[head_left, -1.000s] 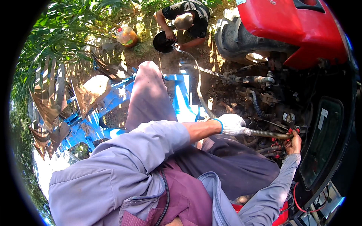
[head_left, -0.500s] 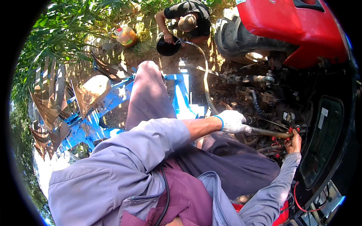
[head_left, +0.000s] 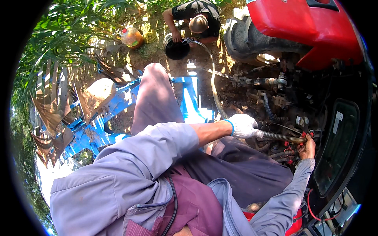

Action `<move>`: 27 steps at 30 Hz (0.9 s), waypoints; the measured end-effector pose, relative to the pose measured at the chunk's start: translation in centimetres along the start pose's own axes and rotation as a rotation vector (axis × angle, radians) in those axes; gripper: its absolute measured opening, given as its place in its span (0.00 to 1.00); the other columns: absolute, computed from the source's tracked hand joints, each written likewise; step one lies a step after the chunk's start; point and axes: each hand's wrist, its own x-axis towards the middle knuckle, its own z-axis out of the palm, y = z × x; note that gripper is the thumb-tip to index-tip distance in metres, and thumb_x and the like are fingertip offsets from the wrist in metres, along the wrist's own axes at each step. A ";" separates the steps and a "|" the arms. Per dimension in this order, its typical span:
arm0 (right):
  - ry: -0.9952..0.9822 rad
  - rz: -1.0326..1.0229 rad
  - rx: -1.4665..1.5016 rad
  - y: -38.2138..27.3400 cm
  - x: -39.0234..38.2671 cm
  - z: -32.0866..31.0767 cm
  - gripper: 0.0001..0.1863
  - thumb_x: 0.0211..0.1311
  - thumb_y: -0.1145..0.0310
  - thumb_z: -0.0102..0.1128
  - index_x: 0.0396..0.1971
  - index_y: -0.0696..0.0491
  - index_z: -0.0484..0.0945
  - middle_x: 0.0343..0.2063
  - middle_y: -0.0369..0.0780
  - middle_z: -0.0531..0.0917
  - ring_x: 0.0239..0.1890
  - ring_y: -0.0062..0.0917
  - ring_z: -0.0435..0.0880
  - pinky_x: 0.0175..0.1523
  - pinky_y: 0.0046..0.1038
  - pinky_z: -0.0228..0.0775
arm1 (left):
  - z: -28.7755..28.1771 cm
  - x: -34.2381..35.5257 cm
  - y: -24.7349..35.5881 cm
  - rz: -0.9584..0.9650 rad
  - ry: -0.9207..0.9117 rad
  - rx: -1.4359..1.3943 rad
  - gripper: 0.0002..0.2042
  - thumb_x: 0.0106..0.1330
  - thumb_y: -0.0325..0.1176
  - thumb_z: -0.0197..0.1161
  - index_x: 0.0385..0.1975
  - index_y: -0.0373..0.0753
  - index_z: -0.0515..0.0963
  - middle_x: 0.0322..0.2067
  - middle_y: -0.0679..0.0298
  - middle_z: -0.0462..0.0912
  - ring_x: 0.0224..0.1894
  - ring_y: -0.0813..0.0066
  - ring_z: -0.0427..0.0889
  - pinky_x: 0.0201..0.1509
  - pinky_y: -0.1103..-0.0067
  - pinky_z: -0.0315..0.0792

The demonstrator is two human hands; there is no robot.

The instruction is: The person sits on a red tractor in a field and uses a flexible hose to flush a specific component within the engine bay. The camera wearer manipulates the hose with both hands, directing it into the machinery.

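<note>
My left hand [head_left: 243, 126], in a white knit glove with a blue cuff, is closed around a ribbed, tan flexible hose [head_left: 281, 137]. The hose runs right from the glove to my bare right hand [head_left: 308, 149], whose fingers are bent about its end. Beside those fingertips sit small red caps [head_left: 311, 132] among the machine's fittings; the exact contact there is partly hidden. From the glove, the hose's other part curves up to a black bucket [head_left: 176, 50] by a crouching person [head_left: 198, 24]. That person's hand [head_left: 176, 37] holds the bucket's rim.
A red tractor body [head_left: 303, 23] and a large black tyre [head_left: 252, 41] stand at upper right. A blue plough frame [head_left: 191, 98] with muddy metal blades [head_left: 94, 96] lies at left. A plastic jug [head_left: 132, 38] rests near green plants. A dark-framed window [head_left: 336, 145] borders the right.
The other person's head has shifted slightly right, and the bucket has tipped so more of its outer side shows. Both my hands stay in nearly the same place on the hose.
</note>
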 end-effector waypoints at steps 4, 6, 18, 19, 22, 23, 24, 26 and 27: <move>-0.011 0.014 0.006 0.1 0.5 -0.6 0.13 0.66 0.55 0.51 0.31 0.50 0.72 0.20 0.34 0.76 0.16 0.20 0.70 0.20 0.24 0.60 | 0.0 0.1 0.0 0.044 0.022 0.023 0.31 0.62 0.64 0.50 0.39 0.36 0.80 0.34 0.48 0.82 0.41 0.49 0.80 0.45 0.62 0.72; -0.016 0.030 -0.007 0.2 0.7 -0.7 0.10 0.65 0.55 0.52 0.34 0.46 0.71 0.23 0.33 0.78 0.16 0.19 0.70 0.20 0.23 0.60 | 0.0 0.0 0.1 0.038 0.027 0.020 0.31 0.62 0.64 0.50 0.38 0.36 0.80 0.34 0.48 0.82 0.40 0.49 0.80 0.45 0.62 0.72; 0.007 0.010 -0.002 0.4 1.2 -0.7 0.12 0.66 0.56 0.52 0.37 0.50 0.71 0.24 0.37 0.79 0.17 0.23 0.72 0.20 0.26 0.60 | 0.2 -0.3 0.1 -0.005 0.005 -0.054 0.31 0.61 0.63 0.52 0.40 0.35 0.80 0.35 0.47 0.82 0.41 0.48 0.80 0.46 0.63 0.71; 0.011 0.013 -0.003 0.3 1.1 -0.7 0.12 0.66 0.56 0.52 0.37 0.49 0.71 0.24 0.37 0.79 0.17 0.23 0.72 0.20 0.26 0.60 | 0.2 -0.3 0.1 -0.004 0.003 -0.056 0.31 0.61 0.63 0.52 0.40 0.35 0.80 0.35 0.47 0.82 0.41 0.48 0.80 0.46 0.63 0.71; 0.007 0.013 -0.005 0.2 1.0 -0.4 0.11 0.66 0.56 0.52 0.37 0.49 0.71 0.24 0.36 0.79 0.17 0.22 0.72 0.20 0.26 0.60 | 0.0 -0.6 0.0 -0.010 0.015 -0.061 0.31 0.61 0.63 0.53 0.39 0.35 0.80 0.35 0.47 0.82 0.40 0.48 0.80 0.45 0.62 0.71; 0.002 0.017 0.001 0.2 1.0 -0.5 0.12 0.66 0.56 0.52 0.37 0.49 0.71 0.24 0.36 0.79 0.17 0.22 0.72 0.20 0.26 0.61 | 0.0 -0.5 0.1 -0.002 0.010 -0.056 0.31 0.62 0.63 0.52 0.38 0.35 0.80 0.35 0.47 0.82 0.40 0.48 0.80 0.45 0.62 0.70; 0.002 0.019 0.003 0.3 1.0 -0.5 0.12 0.66 0.56 0.52 0.37 0.49 0.71 0.24 0.36 0.79 0.17 0.22 0.72 0.20 0.26 0.61 | -0.1 -0.4 0.1 0.006 0.005 -0.052 0.31 0.62 0.63 0.52 0.38 0.35 0.80 0.35 0.48 0.82 0.40 0.48 0.80 0.45 0.62 0.70; -0.004 0.007 -0.022 0.5 1.1 -0.6 0.12 0.64 0.54 0.53 0.35 0.47 0.72 0.24 0.33 0.78 0.18 0.19 0.71 0.20 0.21 0.60 | -0.2 -0.3 0.2 0.010 0.001 -0.037 0.31 0.62 0.63 0.51 0.37 0.35 0.80 0.35 0.47 0.82 0.40 0.48 0.80 0.45 0.62 0.70; -0.003 0.007 -0.021 0.5 1.2 -0.8 0.12 0.64 0.54 0.53 0.35 0.47 0.72 0.24 0.33 0.78 0.18 0.19 0.71 0.20 0.21 0.60 | -0.2 -0.3 0.2 0.015 0.000 -0.024 0.31 0.63 0.63 0.51 0.37 0.35 0.80 0.34 0.47 0.81 0.40 0.48 0.80 0.45 0.62 0.70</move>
